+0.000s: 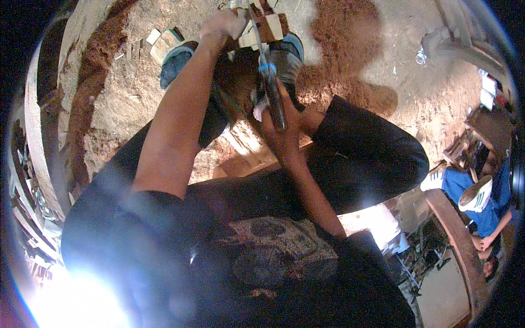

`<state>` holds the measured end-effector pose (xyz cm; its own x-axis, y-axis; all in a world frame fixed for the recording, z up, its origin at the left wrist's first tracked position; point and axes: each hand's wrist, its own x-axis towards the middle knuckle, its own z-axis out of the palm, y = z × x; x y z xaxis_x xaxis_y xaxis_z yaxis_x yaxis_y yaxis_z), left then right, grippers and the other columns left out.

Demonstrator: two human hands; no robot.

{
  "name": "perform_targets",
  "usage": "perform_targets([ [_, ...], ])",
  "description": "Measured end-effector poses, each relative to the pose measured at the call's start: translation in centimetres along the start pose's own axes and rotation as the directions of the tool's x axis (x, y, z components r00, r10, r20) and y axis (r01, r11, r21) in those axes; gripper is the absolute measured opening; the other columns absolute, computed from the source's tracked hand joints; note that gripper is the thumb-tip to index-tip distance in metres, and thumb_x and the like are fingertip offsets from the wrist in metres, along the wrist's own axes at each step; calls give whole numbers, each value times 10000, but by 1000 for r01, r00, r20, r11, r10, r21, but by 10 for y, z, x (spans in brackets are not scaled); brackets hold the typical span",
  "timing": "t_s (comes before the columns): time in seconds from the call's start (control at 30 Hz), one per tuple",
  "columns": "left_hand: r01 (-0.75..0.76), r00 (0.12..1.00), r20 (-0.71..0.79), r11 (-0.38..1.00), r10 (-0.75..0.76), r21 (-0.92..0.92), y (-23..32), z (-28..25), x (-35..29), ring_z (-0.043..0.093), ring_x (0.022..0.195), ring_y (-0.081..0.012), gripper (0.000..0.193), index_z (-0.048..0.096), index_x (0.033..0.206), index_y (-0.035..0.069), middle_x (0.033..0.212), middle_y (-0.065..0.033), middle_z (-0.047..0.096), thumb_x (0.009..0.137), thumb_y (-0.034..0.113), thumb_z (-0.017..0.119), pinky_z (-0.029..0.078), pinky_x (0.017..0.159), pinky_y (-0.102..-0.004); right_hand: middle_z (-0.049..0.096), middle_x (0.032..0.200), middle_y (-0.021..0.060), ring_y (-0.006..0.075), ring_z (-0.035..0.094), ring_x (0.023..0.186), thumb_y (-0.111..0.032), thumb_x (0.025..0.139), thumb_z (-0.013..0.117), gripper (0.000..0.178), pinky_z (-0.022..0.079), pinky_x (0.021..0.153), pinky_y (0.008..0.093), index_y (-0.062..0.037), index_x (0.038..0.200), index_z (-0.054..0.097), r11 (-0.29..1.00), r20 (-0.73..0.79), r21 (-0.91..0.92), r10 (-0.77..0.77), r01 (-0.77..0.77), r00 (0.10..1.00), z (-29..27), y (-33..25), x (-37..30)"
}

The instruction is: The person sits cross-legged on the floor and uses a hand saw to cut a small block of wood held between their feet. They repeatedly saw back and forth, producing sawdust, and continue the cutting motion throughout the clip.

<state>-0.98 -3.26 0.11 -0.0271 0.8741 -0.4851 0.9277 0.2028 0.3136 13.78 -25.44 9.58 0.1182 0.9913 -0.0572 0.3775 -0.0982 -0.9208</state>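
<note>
The right hand [281,127] clenches its fingers around a black, blue-collared cylindrical handle [273,95]; its long grey blade [261,50] crosses a pale wooden block [273,28] beside the left hand [223,23], whose grip I cannot tell

We see a dark-handled tool [275,104] with a blue collar [267,68], a cream wood block [269,31], black trousers [372,150], a black shirt [355,290] with a mottled grey print [284,249], and another person's blue trousers [456,185] and white, dark-striped shoe [480,201], over reddish-brown floor [342,27].
</note>
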Motion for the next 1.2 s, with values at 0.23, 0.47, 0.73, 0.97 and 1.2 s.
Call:
perform_targets([
  [0.23,5,1000,-25,999,-6,-41,-2,15,17,618,1181,-411,637,665,1228,7,1254,-249,642,940,479,349,478,1029,-478,659,1013,139,189,591,767,25,806,545,661,510,729,312,-9,1459,454,987,69,-45,155,-152,985,-15,-9,-5],
  [0.47,-119,986,-107,986,131,113,-32,25,21,632,1157,-407,635,673,1218,17,1233,-247,654,944,474,328,485,1019,-491,665,935,111,172,577,741,29,817,541,600,502,715,317,-3,1416,510,998,71,-37,52,-50,996,-25,-7,-9],
  [0.73,-143,979,-128,982,159,124,-27,37,19,627,1167,-412,617,682,1208,26,1239,-253,649,962,453,310,481,1026,-490,683,930,84,130,610,796,4,829,563,547,503,718,280,11,1376,538,983,47,-57,180,-177,983,-14,-12,-4],
  [0.97,-14,999,-34,1000,14,-26,20,4,-11,625,1171,-411,613,679,1209,18,1239,-252,651,963,437,305,483,1027,-475,670,979,102,142,620,859,22,841,534,526,511,784,289,18,1366,552,978,-3,39,203,-203,979,-18,-13,1],
  [1.2,-69,995,-69,997,70,27,11,6,-12,626,1168,-414,614,685,1201,14,1242,-255,647,961,434,305,484,1028,-473,677,1037,114,150,632,893,45,851,522,527,518,811,297,61,1378,525,977,-7,39,212,-212,977,-22,-31,-21],
])
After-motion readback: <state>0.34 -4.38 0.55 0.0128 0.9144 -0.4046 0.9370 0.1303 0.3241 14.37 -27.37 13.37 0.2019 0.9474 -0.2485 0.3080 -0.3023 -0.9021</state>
